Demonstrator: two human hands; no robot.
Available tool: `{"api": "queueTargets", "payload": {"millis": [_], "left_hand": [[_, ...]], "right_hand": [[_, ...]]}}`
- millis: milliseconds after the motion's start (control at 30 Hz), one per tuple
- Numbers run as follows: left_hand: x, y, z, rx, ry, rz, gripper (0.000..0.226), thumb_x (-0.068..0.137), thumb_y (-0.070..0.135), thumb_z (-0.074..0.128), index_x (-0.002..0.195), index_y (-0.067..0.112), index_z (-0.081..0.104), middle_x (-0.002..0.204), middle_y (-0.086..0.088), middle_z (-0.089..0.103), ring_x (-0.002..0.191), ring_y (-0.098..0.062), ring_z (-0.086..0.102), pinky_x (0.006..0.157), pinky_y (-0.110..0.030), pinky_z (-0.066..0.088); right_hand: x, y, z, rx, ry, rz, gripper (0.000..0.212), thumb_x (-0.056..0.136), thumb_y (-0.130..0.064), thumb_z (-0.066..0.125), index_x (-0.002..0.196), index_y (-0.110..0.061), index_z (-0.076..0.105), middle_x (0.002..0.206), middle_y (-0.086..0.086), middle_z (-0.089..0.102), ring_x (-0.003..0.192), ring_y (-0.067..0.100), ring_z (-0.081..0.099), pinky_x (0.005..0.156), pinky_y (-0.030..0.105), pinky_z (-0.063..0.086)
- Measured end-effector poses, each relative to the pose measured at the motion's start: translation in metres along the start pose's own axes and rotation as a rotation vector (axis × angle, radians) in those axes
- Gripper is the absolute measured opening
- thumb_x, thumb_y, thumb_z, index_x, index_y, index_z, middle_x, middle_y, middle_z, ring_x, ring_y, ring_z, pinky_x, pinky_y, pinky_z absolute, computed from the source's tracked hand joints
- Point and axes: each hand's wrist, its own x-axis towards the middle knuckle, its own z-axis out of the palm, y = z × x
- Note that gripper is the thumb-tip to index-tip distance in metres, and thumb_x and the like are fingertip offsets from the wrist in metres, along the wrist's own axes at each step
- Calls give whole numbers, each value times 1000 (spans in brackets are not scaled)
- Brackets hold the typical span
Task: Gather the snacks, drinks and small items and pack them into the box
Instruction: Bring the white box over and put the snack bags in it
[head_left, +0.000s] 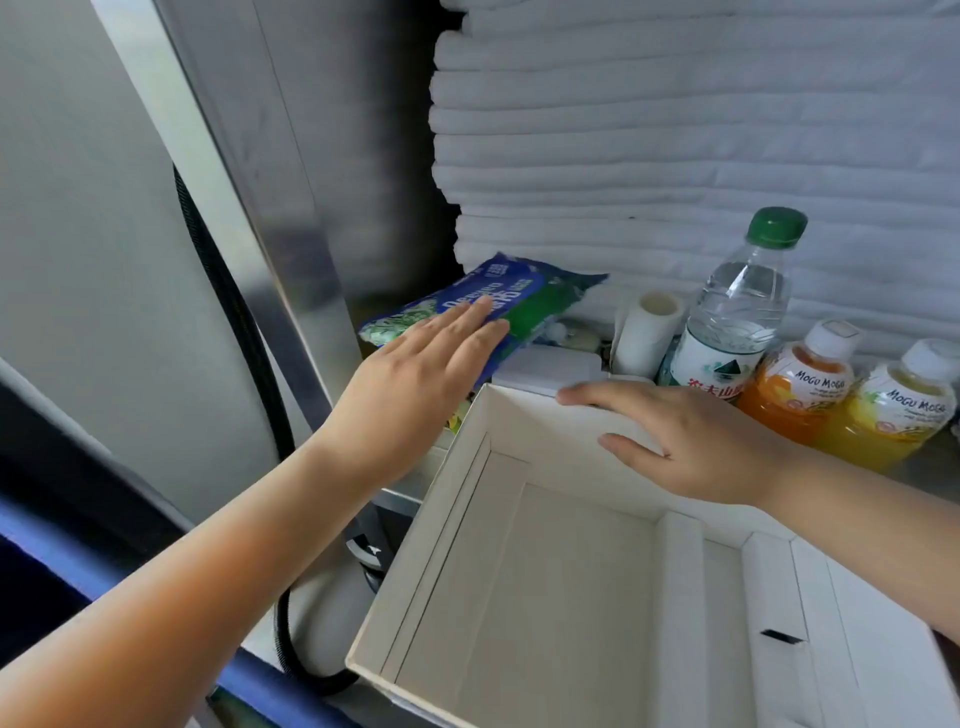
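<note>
White ribbed padding (675, 130) backs a narrow ledge crowded with goods. Nearest, an open white cardboard box (434, 545) fills the foreground with nothing in it; its near and right edges are cut off by the frame. The right hand (691, 441) rests on the box's far rim, forefinger stretched along the edge and thumb spread down inside the wall; its other fingers are hidden behind the hand. The left hand (415, 374) reaches past the box's left corner, fingers straight and together, flat over a blue-and-green snack packet (519, 291) that lies tilted at the ledge's left end; whether they press it I cannot tell. A small white case (550, 366) sits just beyond the rim, with a white roll (649, 327) upright beside it. Small pale bits (576, 338) between packet and roll are too blurred to name. Right of the roll stand a green-capped water bottle (737, 312), an orange Mogu Mogu bottle (800, 384) and a yellow Mogu Mogu bottle (893, 415), all outside the box. A black hose (228, 291) runs down the left.
</note>
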Motion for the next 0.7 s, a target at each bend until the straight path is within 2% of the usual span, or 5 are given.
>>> {"api": "queueTargets", "payload": {"millis": [100,200,433,533,700], "left_hand": [[-9,25,-15,-9,7,90,43,79,-2,52,121,-1,60,131,-20,53,115,-34,57,88,-43,50],[-22,46,-21,6,-37,142,44,83,4,35,116,-1,63,127,-20,56,112,-32,60,83,-40,55],[-38,57,-19,-4,-52,365,40,89,8,38,117,9,66,121,-10,64,109,-24,62,77,-33,56],[-40,57,-12,-61,-120,503,34,90,16,48,120,13,64,123,-6,63,111,-21,61,78,-32,54],[-39,54,-8,-151,-157,584,34,93,20,42,120,16,63,126,-2,61,116,-22,57,93,-35,48]], "right_hand": [[-1,-3,0,67,40,7,56,94,-27,50,143,-33,23,129,-16,54,118,-5,50,98,15,40],[-1,-2,-1,-4,40,19,60,95,-26,49,146,-35,19,128,-8,55,115,5,53,95,19,41],[3,-1,-1,-145,143,-98,34,93,-11,54,126,-15,59,114,5,56,106,13,53,92,23,41],[3,1,-1,-130,163,-82,31,94,-23,50,122,-16,60,131,6,50,114,11,48,97,23,39],[4,3,2,-139,21,-37,47,97,-41,40,142,-27,36,155,-5,23,138,6,25,107,20,25]]}}
